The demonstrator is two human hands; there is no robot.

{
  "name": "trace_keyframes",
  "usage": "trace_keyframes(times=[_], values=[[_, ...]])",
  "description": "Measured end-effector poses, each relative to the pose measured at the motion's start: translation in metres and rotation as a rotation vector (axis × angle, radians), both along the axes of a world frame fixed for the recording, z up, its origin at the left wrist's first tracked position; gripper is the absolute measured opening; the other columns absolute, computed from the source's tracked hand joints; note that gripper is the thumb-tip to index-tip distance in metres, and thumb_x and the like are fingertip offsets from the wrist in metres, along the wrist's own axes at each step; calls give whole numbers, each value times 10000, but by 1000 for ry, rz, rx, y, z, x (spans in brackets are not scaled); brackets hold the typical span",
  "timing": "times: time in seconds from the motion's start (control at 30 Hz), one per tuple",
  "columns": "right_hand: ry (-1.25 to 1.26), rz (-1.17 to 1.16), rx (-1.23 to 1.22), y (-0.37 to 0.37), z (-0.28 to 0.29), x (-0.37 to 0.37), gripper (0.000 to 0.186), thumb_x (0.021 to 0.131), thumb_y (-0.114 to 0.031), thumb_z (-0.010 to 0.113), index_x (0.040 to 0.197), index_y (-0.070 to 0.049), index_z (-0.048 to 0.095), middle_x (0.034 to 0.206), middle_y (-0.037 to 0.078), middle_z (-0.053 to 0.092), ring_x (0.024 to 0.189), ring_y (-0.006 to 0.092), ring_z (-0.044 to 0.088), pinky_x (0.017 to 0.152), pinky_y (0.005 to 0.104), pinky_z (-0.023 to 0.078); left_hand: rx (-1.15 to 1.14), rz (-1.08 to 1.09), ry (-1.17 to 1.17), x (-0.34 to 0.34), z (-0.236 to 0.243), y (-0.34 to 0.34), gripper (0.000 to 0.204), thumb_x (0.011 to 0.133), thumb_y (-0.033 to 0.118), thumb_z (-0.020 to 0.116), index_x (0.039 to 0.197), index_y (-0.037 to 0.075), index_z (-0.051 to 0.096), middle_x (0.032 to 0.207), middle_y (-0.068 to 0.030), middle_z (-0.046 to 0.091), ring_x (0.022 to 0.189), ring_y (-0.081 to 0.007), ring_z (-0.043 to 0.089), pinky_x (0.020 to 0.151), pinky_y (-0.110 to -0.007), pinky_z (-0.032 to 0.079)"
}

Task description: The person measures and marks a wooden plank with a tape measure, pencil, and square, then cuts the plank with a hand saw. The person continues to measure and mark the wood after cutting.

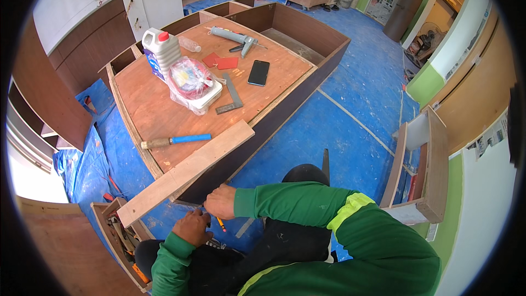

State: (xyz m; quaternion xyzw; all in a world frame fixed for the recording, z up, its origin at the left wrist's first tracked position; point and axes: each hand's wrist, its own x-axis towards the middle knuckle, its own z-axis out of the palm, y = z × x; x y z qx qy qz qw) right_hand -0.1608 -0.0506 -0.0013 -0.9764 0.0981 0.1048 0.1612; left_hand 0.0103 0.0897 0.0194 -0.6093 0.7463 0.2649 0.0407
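Green-sleeved right hand (221, 201): fingers curled beside the near corner of the unit; whether it grips anything cannot be told.
Green-sleeved left hand (192, 227): just to the left of the right hand and nearer, fingers bent; what it holds, if anything, is hidden.
Thin orange pencil-like stick (221, 225): just below the right hand; whether held or lying loose is unclear.
Low wooden unit with a reddish-brown plywood top and dark brown sides (156, 109): beyond both hands, stretching from near left to far right, with open compartments at the far end.
Long pale wooden plank (186, 172): slantwise across the unit's near end, its left end jutting past the edge.
Blue-and-tan slim hand tool (175, 141): on the plywood, just beyond the plank.
White plastic jug with a red cap (161, 52): at the top's left side, behind a clear plastic bag with red contents (190, 79).
Metal try square (233, 97): right of the bag.
Black phone (258, 73): near the top's right edge.
Red flat sheets (224, 63): left of the phone.
Grey caulking gun (233, 37): farther off.
Blue floor sheeting (350, 93): right of the unit.
Open wooden toolbox (104, 222): near left.
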Motion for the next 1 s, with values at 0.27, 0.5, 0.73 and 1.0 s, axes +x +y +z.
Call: trace_keyframes(times=[0.27,0.5,0.73,1.0], values=[[23,6,2,0,2,1,172,919,-195,718,970,-49,793,958,180,821,940,380,820,793,524,635,-42,-9,15,-2,2,0,348,815,287,857,1080,84,757,1097,-167,707,1090,-398,716,936,-520,612],[15,9,6,0,3,1,177,919,-189,718,990,-45,791,966,180,821,948,381,820,799,522,636,-50,-7,41,-1,-2,0,323,811,268,847,1051,68,763,1082,-172,717,1074,-396,725,925,-514,621],[28,9,1,0,5,0,174,917,-186,721,1001,-49,789,972,179,821,960,378,820,804,520,637,-48,-15,33,-3,-1,-1,325,810,269,849,1054,74,761,1085,-170,718,1071,-395,725,925,-513,620],[28,10,11,0,11,-1,171,924,-192,717,1010,-63,789,993,162,822,969,363,817,811,526,615,3,-16,8,-2,5,-1,446,840,301,849,1217,91,734,1152,-173,714,1121,-400,704,962,-512,593]])
